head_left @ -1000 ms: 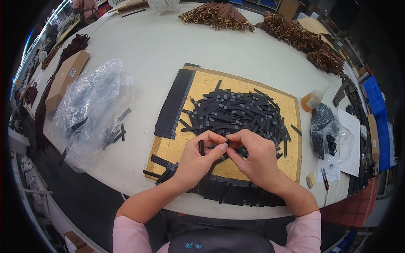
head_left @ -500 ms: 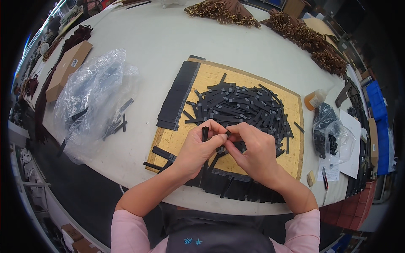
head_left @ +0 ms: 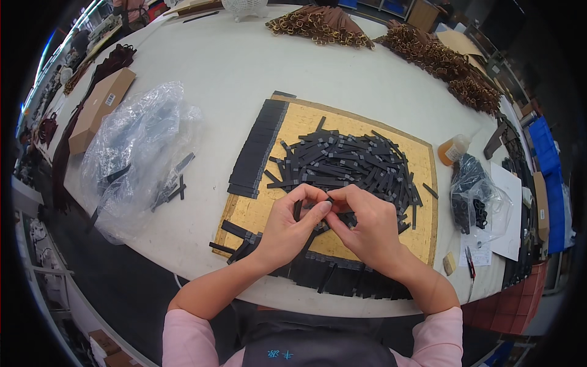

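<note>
My left hand is closed on a short black strip, one end of which shows between its fingers. Thumb and forefinger of my right hand pinch the strip's other end, where the two hands' fingertips meet; that end is mostly hidden. Both hands are above the near part of a yellow board. Just beyond them lies a loose pile of black strips with greyish ends. More strips lie side by side in a row along the board's left edge, and another row runs along its near edge.
A crumpled clear plastic bag and a cardboard box lie left. On the right are an amber bottle, a bag of black parts, small red-handled snips and a beige block. Brown straps with metal rings lie far off.
The view has tipped slightly, so the table sits a little lower in the picture. Both hands keep hold of the strip, with their fingertips only slightly shifted.
</note>
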Demonstrator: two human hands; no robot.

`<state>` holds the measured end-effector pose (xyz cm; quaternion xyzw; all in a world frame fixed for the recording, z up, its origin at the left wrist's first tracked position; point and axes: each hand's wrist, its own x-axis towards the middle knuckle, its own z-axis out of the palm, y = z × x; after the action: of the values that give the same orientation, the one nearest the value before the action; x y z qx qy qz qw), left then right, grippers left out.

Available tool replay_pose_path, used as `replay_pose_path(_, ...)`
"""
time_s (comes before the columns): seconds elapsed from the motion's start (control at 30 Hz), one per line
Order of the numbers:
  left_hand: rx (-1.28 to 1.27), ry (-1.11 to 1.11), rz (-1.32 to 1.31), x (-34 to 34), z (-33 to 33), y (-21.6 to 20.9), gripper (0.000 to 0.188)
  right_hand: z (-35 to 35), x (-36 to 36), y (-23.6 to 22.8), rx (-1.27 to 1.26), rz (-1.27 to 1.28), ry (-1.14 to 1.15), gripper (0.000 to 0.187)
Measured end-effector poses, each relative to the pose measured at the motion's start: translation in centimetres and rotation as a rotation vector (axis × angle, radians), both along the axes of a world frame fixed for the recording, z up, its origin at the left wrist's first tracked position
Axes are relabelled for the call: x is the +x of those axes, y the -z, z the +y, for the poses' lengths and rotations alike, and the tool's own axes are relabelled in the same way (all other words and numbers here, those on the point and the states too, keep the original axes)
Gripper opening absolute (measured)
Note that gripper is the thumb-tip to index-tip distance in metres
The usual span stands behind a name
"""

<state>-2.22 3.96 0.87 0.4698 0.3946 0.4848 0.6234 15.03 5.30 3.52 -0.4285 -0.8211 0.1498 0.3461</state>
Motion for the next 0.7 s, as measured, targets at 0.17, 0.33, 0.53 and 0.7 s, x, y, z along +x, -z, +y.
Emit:
replay_pose_path(0.17, 0.025, -0.091, -0.064, 0.4, -0.1, 0.8, 0.009, 0.0, -1.1, 0.3, 0.149, -0.1, -0.003, 0.021)
replay_pose_path(0.33, -0.112, -0.086, -0.172, 0.1, 0.2, 0.5, 0.01, 0.3, -1.0, 0.5, 0.157, -0.122, -0.02, 0.026)
replay_pose_path(0.53, -0.111, 0.015, -0.107, -0.4, -0.4, -1.3, 0.016, 0.4, 1.2, -0.9, -0.308, 0.321, -0.034, 0.02)
replay_pose_path(0.7, 0.236, -0.059, 0.18, 0.2, -1.7, -1.8, 0.025, 1.2, 4.6, -0.2, -1.223, 0.917, -0.225, 0.023)
